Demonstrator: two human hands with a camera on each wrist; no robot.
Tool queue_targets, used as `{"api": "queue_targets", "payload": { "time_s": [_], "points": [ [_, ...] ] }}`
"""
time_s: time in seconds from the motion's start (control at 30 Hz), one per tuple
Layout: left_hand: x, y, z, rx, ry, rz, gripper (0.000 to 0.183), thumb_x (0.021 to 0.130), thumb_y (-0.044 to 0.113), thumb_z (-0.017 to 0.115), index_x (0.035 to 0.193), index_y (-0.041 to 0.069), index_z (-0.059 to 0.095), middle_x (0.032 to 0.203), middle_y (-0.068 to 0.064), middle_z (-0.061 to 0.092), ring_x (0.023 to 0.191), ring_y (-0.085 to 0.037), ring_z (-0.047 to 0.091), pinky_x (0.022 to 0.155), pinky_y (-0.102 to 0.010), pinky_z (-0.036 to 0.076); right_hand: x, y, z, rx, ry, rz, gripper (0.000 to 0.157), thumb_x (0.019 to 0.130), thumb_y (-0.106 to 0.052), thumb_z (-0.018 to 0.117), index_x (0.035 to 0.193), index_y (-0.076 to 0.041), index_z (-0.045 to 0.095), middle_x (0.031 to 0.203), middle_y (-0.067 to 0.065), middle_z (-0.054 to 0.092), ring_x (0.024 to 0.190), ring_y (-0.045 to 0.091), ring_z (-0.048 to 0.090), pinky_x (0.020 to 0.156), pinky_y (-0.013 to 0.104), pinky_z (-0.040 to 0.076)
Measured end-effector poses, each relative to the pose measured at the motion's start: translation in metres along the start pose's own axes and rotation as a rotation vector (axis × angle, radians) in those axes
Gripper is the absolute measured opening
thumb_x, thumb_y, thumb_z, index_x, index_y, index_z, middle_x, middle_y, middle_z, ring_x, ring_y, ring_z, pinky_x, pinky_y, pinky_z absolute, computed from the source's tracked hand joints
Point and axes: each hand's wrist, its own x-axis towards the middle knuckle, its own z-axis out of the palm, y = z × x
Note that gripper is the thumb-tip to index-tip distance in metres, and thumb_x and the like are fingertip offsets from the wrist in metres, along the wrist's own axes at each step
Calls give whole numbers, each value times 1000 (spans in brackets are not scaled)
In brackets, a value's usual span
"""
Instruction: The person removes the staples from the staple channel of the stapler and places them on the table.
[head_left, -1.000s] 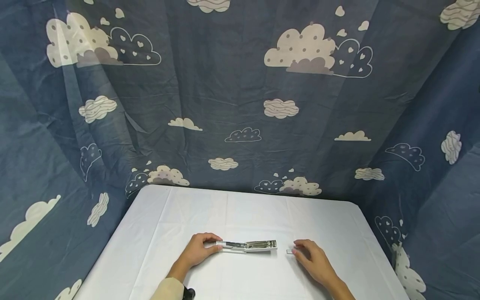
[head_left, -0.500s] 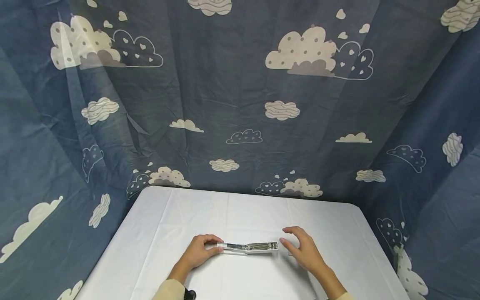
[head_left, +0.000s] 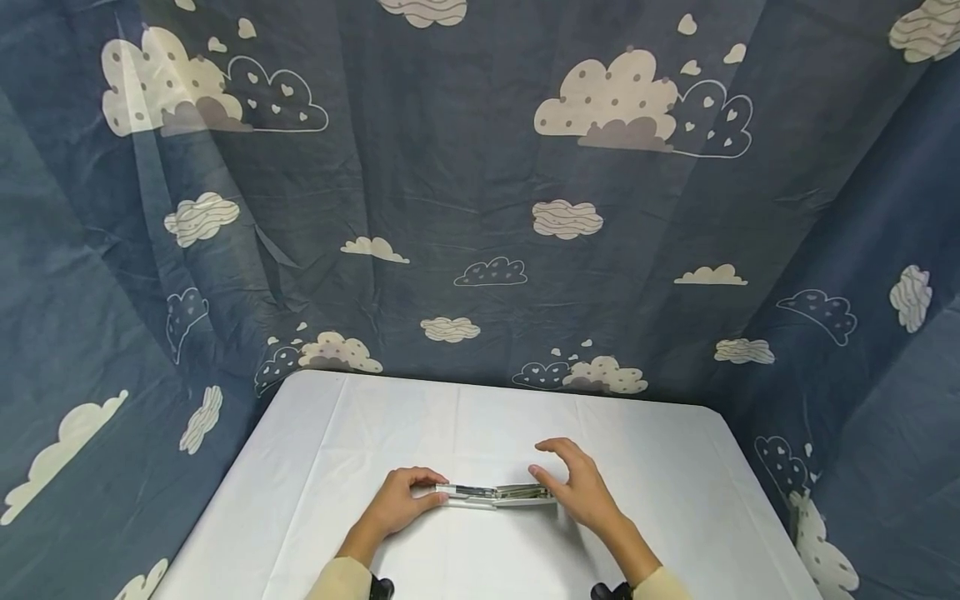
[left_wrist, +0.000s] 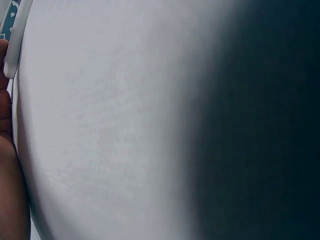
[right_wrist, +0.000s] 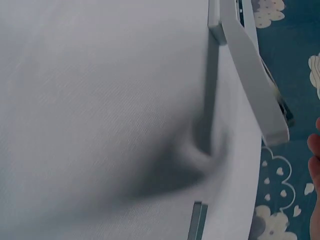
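A white stapler [head_left: 495,493] lies opened out near the front of the table, with metal parts showing along its top. My left hand [head_left: 397,504] grips its left end between thumb and fingers. In the left wrist view, only an edge of the hand [left_wrist: 10,185] and the stapler's white end [left_wrist: 17,45] show. My right hand [head_left: 585,492] hovers at the raised right end, thumb and fingers apart and holding nothing. The right wrist view shows that stapler arm [right_wrist: 252,75] tilted above the cloth. A small grey strip, apparently staples [right_wrist: 197,220], lies on the table below it.
A white cloth covers the table [head_left: 442,433]. Dark blue curtains with cloud prints [head_left: 442,183] enclose it at the back and both sides. The hand's shadow falls on the cloth in the right wrist view.
My right hand has let go of the small grey strip, leaving it on the table, and moved left to the stapler's right end with its fingers spread. The left hand stays in place.
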Motion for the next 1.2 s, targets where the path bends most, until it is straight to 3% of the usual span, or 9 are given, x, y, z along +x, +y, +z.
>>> {"api": "queue_targets", "payload": {
  "time_s": [0.63, 1.2],
  "points": [
    [1, -3, 1, -7, 14, 20, 21, 87, 43, 81, 105, 32, 78, 106, 16, 77, 109, -12, 70, 104, -42, 54, 18, -32, 37, 59, -37, -65, 32, 92, -26, 80, 122, -17, 70, 124, -2, 70, 121, 22, 65, 105, 48, 54],
    [1, -3, 1, -15, 4, 15, 22, 88, 45, 80, 106, 33, 78, 108, 15, 76, 111, -12, 70, 104, -43, 54, 19, -49, 73, 106, -88, -170, 25, 94, -19, 76, 118, -13, 71, 120, -2, 71, 118, 20, 67, 103, 45, 55]
  ]
}}
